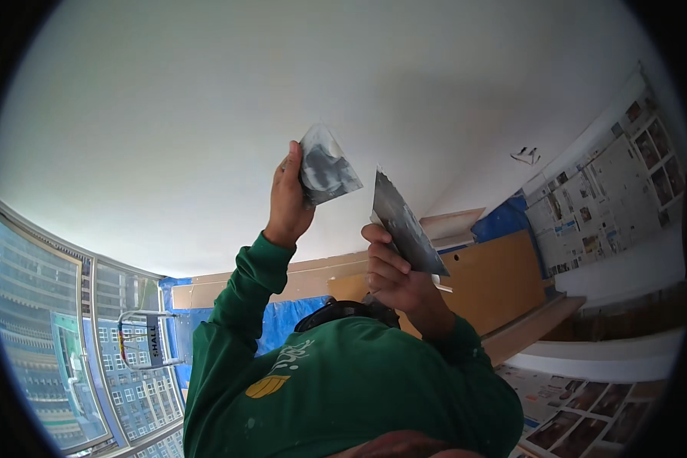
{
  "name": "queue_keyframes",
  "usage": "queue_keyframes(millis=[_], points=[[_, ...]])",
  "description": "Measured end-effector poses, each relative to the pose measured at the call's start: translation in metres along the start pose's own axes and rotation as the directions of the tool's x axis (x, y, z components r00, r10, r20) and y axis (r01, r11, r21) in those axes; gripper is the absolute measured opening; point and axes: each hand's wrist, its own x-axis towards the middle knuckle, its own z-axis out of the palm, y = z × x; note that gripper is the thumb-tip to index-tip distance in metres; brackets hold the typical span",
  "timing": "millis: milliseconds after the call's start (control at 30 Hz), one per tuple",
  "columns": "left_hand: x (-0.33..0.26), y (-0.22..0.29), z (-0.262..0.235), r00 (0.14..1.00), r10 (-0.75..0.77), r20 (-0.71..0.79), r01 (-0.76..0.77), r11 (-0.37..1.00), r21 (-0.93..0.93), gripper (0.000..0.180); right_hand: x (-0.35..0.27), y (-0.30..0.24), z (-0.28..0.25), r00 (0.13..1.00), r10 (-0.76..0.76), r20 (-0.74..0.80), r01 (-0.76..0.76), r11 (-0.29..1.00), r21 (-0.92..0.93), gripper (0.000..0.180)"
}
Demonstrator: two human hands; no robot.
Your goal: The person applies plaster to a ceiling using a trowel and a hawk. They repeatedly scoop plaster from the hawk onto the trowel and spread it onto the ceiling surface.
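My left hand (288, 200) is raised toward the pale ceiling (206, 99), closed around the edge of a flat metal filling blade (327, 168) smeared with white and grey putty. To its right, a little lower, the fingers of my right hand (393, 269) wrap around a wide putty knife (408, 223). Its long grey blade stands tilted, with putty along one edge, and a bit of pale handle shows by the palm. The two blades are close together but apart. Both forearms are in green sleeves.
At the left is a large framed window (91, 343) with buildings outside and a metal bracket (149, 340) beside it. Loose wires (525, 156) hang from the ceiling. Newspaper (603, 198) covers the right side. Blue sheeting (282, 320) and a brown board (473, 278) lie behind me.
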Motion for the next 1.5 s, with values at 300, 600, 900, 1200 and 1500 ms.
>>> queue_keyframes(millis=[300, 600, 900, 1200, 1500], points=[[-0.012, -0.038, 0.023, 0.974, -0.090, 0.208, 0.053, 0.983, 0.177, 0.047, -0.043, 0.000, -0.013, 0.995, 0.013, -0.101, -0.022, 0.996, -0.090, 0.020], [-0.071, -0.155, 0.014, 0.966, -0.084, 0.243, 0.091, 0.996, -0.017, 0.041, -0.152, -0.015, -0.100, 0.969, -0.247, 0.005, 0.245, 0.963, -0.115, 0.014], [-0.133, -0.218, 0.039, 0.951, -0.187, 0.245, 0.167, 0.981, 0.101, 0.043, -0.250, 0.005, -0.134, 0.961, -0.274, -0.048, 0.242, 0.908, -0.343, 0.032], [-0.173, -0.231, 0.074, 0.954, -0.104, 0.280, 0.021, 0.959, 0.283, 0.043, -0.290, 0.028, -0.118, 0.995, -0.062, -0.080, 0.031, 0.938, -0.344, 0.022], [-0.196, -0.223, 0.089, 0.962, -0.013, 0.271, -0.092, 0.925, 0.369, 0.041, -0.311, 0.038, -0.119, 0.995, -0.069, -0.078, 0.035, 0.926, -0.376, 0.028]])
